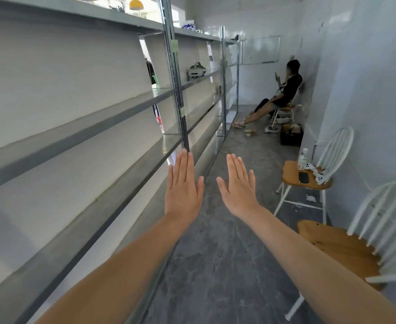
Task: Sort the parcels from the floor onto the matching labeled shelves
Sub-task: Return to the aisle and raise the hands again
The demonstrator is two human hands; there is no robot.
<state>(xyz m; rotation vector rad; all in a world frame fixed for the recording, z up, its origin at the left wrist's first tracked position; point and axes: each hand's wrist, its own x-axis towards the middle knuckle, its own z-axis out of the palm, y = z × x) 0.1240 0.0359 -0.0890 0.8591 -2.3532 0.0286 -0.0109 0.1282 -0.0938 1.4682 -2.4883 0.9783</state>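
Shelves (80, 127): long grey metal racks along the left wall, running to the far end; the near bays are bare.
Floor (220, 265): dark grey aisle between the shelves and the right wall.
Near chair (346, 249): white spindle back, wooden seat, at the right edge.
Second chair (309, 181): same kind, further along the right wall; a phone, a bottle and white controllers lie on its seat.
Seated person (283, 94): on a chair at the far right corner, legs stretched out toward the shelves.
Left hand (184, 185): stretched forward, back up, flat; fingers (185, 164) straight and close together, thumb slightly apart; it holds nothing. The fingertips overlap the foot of a shelf post; contact cannot be told.
Right hand (239, 188): stretched forward beside the left, apart from it, back up; fingers straight and together, thumb splayed; empty, above the floor.
Parcels (250, 132): small brown boxes on the floor at the far end, near the seated person's feet, well apart from both hands.
Headset (197, 71): white, on a middle shelf in the second bay.
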